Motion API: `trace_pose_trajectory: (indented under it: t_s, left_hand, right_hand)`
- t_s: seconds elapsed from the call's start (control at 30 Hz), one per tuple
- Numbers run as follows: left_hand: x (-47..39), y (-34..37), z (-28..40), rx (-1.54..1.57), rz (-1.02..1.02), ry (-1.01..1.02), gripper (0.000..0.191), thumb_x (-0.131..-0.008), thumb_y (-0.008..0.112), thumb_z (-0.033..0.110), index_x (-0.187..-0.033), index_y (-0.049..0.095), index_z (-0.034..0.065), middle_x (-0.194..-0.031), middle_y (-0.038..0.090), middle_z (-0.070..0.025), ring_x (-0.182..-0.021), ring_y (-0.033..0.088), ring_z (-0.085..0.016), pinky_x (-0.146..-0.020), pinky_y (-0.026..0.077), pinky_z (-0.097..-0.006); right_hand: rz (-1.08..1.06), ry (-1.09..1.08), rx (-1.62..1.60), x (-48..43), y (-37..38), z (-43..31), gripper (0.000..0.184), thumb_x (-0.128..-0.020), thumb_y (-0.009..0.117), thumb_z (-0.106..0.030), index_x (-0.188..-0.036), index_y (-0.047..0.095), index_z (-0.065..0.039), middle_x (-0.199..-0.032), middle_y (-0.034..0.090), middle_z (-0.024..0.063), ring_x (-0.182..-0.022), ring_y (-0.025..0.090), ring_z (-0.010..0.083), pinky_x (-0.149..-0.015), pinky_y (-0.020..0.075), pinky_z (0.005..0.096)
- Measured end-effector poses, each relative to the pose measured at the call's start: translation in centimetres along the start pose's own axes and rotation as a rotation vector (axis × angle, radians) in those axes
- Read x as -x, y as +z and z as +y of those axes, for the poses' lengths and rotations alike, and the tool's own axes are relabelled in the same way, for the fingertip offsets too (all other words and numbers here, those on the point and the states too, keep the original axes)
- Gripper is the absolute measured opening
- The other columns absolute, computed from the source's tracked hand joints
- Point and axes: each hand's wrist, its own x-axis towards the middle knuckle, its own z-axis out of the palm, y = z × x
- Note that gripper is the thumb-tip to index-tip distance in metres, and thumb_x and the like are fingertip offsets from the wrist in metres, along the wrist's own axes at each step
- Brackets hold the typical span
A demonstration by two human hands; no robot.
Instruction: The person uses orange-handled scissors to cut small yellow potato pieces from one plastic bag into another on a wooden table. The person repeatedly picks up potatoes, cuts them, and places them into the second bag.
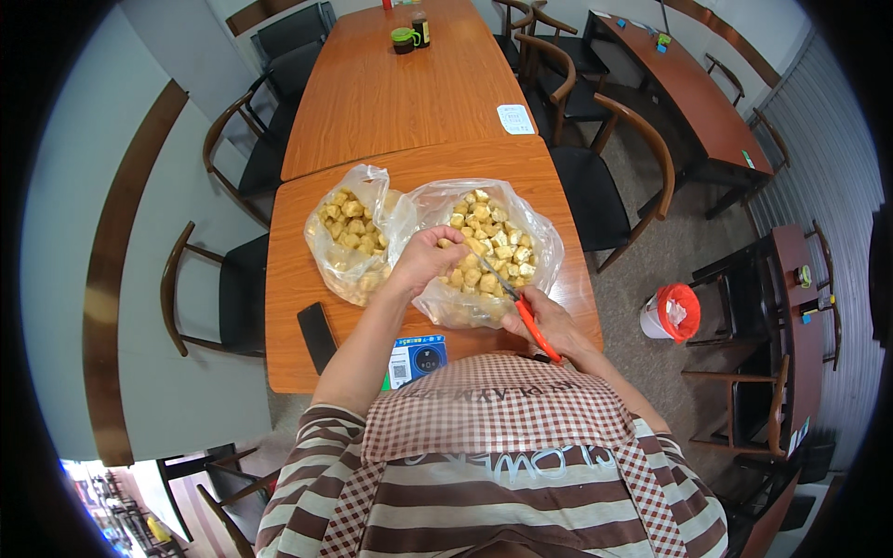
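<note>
Two clear plastic bags of golden fried tofu puffs lie side by side on the wooden table. The right bag point(548, 230) is spread wide, and many of its tofu puffs point(499, 239) show white, cut-open insides. Puffs in the left bag point(328, 268) look whole. Over the right bag's near-left side, my left hand point(429, 259) pinches a tofu puff, mostly hidden by the fingers. My right hand point(551, 322) grips scissors point(531, 326) with orange-red handles at that bag's near-right edge. Their blades point up-left towards my left fingertips; how far they are apart is unclear.
A black phone point(317, 338) and a blue card with a printed code point(425, 354) lie at the table's point(391, 104) near edge. A green-lidded jar point(403, 40) and a dark bottle point(421, 29) stand far off. Chairs point(593, 188) flank the table; a red-lined bin point(670, 312) is right.
</note>
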Motion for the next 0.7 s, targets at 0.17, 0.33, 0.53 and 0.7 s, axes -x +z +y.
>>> trace_pose_trajectory:
  t_s: [0.17,0.33,0.53,0.7]
  left_hand:
    - [0.9,2.0,-0.4,-0.054,-0.020,-0.049,0.016,-0.078,0.065,0.002,-0.093,0.060,0.0023,-0.074,0.059,-0.0011,-0.054,0.050,-0.009,-0.053,0.043,-0.0221]
    - [0.1,1.9,-2.6,-0.245,0.114,0.227,0.024,-0.078,0.061,-0.001,-0.101,0.058,0.0034,-0.089,0.060,-0.0044,-0.069,0.054,-0.010,-0.057,0.044,-0.0217]
    - [0.6,-0.5,-1.1,0.224,-0.099,0.033,0.028,-0.081,0.052,-0.001,-0.109,0.055,0.0014,-0.101,0.063,-0.0132,-0.079,0.058,-0.016,-0.063,0.045,-0.0252]
    - [1.1,-0.1,-0.4,0.348,-0.080,-0.015,0.015,-0.088,0.052,0.002,-0.103,0.055,-0.0003,-0.101,0.066,-0.0171,-0.070,0.059,-0.016,-0.060,0.044,-0.0249]
  right_hand:
    - [-0.033,-0.057,0.005,-0.6,0.4,0.0,0.073,-0.078,0.066,-0.058,-0.112,0.050,0.005,-0.103,0.057,0.0217,-0.098,0.058,0.0304,-0.082,0.0468,0.0390]
    - [0.043,0.006,-0.104,-0.7,1.3,0.3,0.062,-0.082,0.063,-0.053,-0.106,0.056,0.003,-0.095,0.062,0.0201,-0.089,0.061,0.0284,-0.078,0.0474,0.0385]
    - [0.052,0.044,-0.189,-0.1,1.0,0.9,0.066,-0.082,0.060,-0.064,-0.104,0.061,-0.002,-0.084,0.060,0.0099,-0.081,0.056,0.0190,-0.069,0.0456,0.0320]
    - [0.097,0.088,-0.326,0.6,0.8,0.7,0.054,-0.085,0.062,-0.053,-0.101,0.062,-0.002,-0.080,0.058,0.0063,-0.074,0.053,0.0144,-0.063,0.0439,0.0293]
